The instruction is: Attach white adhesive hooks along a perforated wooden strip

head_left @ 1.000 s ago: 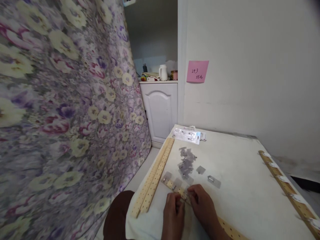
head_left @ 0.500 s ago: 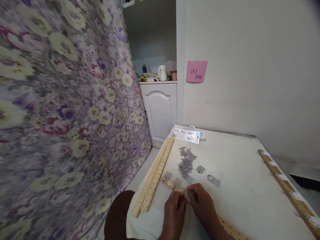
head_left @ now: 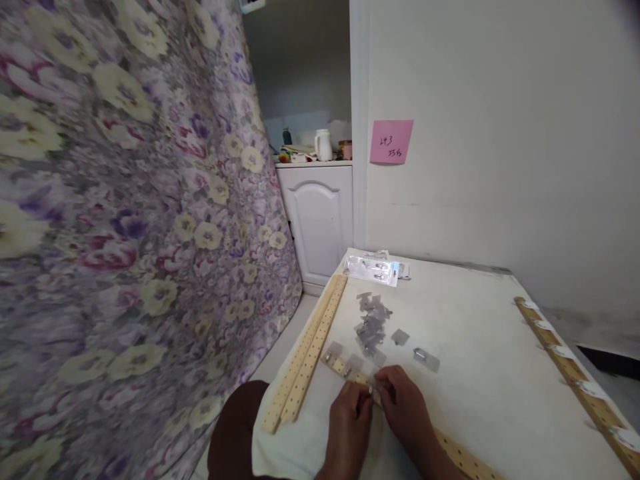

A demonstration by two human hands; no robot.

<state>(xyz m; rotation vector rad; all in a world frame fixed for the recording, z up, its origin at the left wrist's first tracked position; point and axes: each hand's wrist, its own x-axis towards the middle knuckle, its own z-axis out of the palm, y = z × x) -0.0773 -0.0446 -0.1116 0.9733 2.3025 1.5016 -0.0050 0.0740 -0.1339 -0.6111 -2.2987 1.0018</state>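
Observation:
A pale wooden strip with rows of holes runs diagonally beneath both hands. Along its far end sit clear square tabs with small metal fittings. My left hand is closed, thumb and forefinger pinched at a small metal fitting on the strip. Right beside it, my right hand is also closed, its fingertips at the same clear tab and fitting. The fingers partly cover this piece. Beyond the hands lie a pile of similar clear tabs, a single tab and a longer one.
Two more perforated strips lie along the table's left edge. Clear blister packs rest at the far corner. On the right edge lies a brown strip with white round pieces. A floral curtain hangs at left.
The fingers have shifted only slightly around the small fitting on the strip. The whole view has moved a little; everything else lies where it was.

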